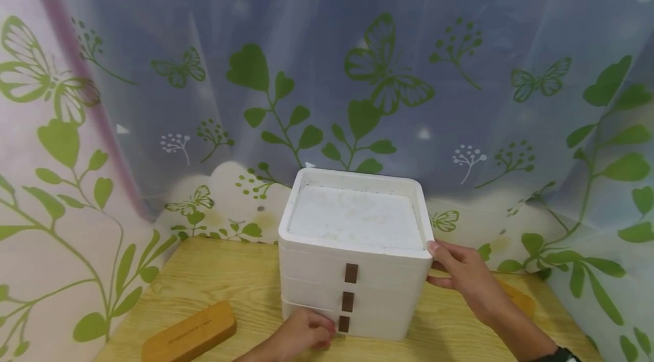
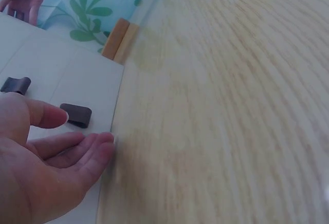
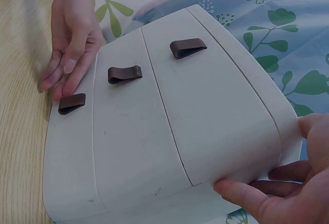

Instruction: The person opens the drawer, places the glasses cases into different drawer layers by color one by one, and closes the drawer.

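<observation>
- White drawer unit [image 3: 123,142] fills the middle of my right wrist feed, drawer fronts showing.
- Its brown pull tabs sit at 9 o'clock [image 3: 72,103], 10 o'clock [image 3: 125,74] and 1 o'clock [image 3: 188,48].
- At 10 o'clock I have the left hand [image 3: 77,34], fingertips just beside the 9 o'clock tab; contact I can't confirm.
- At 4 o'clock my right hand [image 3: 303,193] touches the unit's side.
- Wood-grain counter [image 3: 20,131] runs along 9 o'clock.
- Leaf-and-butterfly sheet [image 3: 252,26] spreads around 2 o'clock.

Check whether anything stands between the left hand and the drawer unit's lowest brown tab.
Nothing visible does. The left hand is close beside the lowest brown tab, with no object between them. The right hand touches the white drawer unit higher up.
</observation>
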Demonstrator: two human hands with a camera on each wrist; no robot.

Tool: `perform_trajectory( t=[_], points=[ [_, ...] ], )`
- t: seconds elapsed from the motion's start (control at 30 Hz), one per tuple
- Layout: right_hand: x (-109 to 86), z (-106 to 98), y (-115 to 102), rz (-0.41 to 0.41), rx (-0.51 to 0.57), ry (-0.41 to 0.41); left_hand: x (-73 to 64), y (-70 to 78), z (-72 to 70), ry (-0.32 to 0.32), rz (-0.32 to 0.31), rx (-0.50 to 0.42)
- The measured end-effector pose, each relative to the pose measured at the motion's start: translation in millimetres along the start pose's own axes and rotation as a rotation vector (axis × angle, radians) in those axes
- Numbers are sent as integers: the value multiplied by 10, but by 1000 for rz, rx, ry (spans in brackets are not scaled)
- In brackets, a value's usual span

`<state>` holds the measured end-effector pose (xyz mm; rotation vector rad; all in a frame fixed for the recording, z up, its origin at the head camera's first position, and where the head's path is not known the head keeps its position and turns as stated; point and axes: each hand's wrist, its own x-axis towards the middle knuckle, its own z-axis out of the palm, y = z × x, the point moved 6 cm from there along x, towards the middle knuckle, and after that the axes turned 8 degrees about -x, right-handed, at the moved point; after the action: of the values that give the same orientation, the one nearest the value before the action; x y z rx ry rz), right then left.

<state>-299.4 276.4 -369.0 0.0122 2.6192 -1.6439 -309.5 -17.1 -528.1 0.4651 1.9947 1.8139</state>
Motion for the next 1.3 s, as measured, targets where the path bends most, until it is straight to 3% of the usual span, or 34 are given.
perform_trajectory(
  t=[0.13,0.3,0.67,1.0,1.3],
  points=[
    [-5,-5,-1,2,-5,2,-13,-39,26,-15,-20,2],
    [-6,3,-14,2,8,-3,15,-125,98,-62,-27,-101],
    [-14,20,-4,15,20,2,24,-193,237,-22,-145,-183],
    [-10,8,-4,7,7,6,131,-147,366,-13,-95,-305],
    [-2,-6,-7,-6,-6,10,180,-146,355,-2,-65,-336]
  ],
)
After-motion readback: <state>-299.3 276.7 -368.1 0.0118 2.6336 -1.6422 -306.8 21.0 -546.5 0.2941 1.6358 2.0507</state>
